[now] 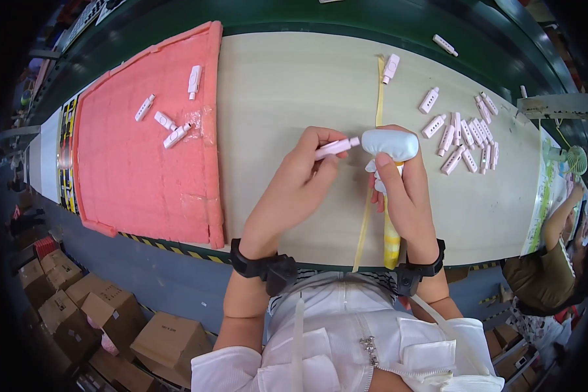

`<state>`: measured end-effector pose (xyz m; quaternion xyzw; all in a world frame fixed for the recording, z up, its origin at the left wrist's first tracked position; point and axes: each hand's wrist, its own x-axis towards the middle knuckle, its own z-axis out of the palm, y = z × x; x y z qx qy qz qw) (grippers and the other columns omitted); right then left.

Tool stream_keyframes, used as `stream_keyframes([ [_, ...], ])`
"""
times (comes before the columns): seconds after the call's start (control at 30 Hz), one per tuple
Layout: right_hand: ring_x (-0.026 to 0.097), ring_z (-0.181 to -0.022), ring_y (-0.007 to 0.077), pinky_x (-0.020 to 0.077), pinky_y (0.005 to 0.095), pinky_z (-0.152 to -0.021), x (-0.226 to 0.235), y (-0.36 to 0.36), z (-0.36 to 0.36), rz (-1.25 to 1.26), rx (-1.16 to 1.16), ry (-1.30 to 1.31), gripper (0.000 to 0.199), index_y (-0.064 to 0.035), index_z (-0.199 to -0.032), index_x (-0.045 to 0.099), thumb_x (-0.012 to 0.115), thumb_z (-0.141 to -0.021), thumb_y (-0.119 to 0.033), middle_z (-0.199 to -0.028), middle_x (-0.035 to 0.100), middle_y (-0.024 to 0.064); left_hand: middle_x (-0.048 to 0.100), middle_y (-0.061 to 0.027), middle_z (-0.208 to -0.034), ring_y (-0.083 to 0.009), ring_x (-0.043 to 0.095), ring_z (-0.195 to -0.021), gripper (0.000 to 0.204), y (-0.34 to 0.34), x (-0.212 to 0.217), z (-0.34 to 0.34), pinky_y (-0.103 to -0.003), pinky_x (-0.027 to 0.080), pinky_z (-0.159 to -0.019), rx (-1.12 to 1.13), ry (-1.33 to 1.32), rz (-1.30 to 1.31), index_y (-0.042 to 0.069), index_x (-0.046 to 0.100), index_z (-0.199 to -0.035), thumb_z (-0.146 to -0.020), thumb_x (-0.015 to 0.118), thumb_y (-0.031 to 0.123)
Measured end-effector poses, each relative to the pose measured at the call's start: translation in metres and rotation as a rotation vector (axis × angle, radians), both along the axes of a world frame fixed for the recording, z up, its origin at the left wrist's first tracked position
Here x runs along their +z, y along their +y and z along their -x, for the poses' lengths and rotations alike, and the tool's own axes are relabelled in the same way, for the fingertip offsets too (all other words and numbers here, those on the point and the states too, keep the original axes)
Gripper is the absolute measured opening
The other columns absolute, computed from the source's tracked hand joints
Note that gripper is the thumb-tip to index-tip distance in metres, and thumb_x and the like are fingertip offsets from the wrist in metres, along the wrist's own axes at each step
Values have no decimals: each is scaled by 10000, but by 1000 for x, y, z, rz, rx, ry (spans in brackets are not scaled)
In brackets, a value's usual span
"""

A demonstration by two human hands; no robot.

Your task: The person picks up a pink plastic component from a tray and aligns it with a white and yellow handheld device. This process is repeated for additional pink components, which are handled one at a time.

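1. Four small white pieces [166,111] lie on the pink foam mat [144,189] at my left; I judge these the finished ones, a small share so far.
2. Many more of the same pieces sit in a loose pile [464,134] on the table [287,85] at my right, with two strays beyond it near the far edge. I take these as the ones left, so I judge the work to be early.
3. One piece [336,146] is in my left hand [294,189], pinched between thumb and fingertips, above the table's middle.
4. Its long axis runs nearly level, left to right, tipped slightly up at the right end. That narrower end points at the pale blue cloth pad [390,144] and nearly touches it.
5. My right hand [408,196] has its grip clenched around a yellow handle [391,238] that carries the pad; the thumb presses just under the pad.
6. The handle's long axis runs toward me, roughly crosswise to the piece, beside a yellow strip [379,91] along the table.
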<state>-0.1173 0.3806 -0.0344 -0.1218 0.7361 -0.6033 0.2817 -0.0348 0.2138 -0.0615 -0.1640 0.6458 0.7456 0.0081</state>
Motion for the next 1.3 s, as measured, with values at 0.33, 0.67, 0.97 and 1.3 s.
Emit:
stream_keyframes([
  [0.33, 573, -604, 80, 428, 244, -493, -7, 4, -1, -230, 177, 205, 337, -66, -1349, 490, 534, -1037, -185, -791, 633, 45, 640, -48, -1100, -259, 577, -1097, 220, 28, -26, -3, -385, 365, -953, 172, 204, 989, 92, 730, -1037, -824, 775, 64],
  [0.67, 578, -622, 79, 430, 242, -486, -14, 1, -10, -158, 96, 398, 354, -44, -1356, 492, 545, -1037, -189, -831, 633, 51, 670, -6, -1060, -251, 558, -1176, 259, 26, -31, -3, -417, 334, -994, 285, 177, 1015, 131, 743, -1005, -765, 838, 108],
  [0.97, 556, -578, 67, 412, 207, -467, -12, -2, 6, -96, -86, 68, 375, -48, -1358, 514, 606, -1028, -200, -973, 665, 46, 698, -40, -1132, -213, 645, -1115, 252, 26, -22, -1, -345, 468, -939, 216, 238, 578, 52, 717, -1094, -854, 789, 23],
  [1.3, 621, -801, 71, 492, 209, -584, -1, -1, 2, 88, -122, -19, 469, -37, -1369, 483, 707, -965, -119, -1025, 647, 40, 736, -117, -1114, -122, 693, -968, 272, 29, -11, -1, -217, 551, -768, 261, 234, -117, -35, 722, -1192, -920, 739, -32],
])
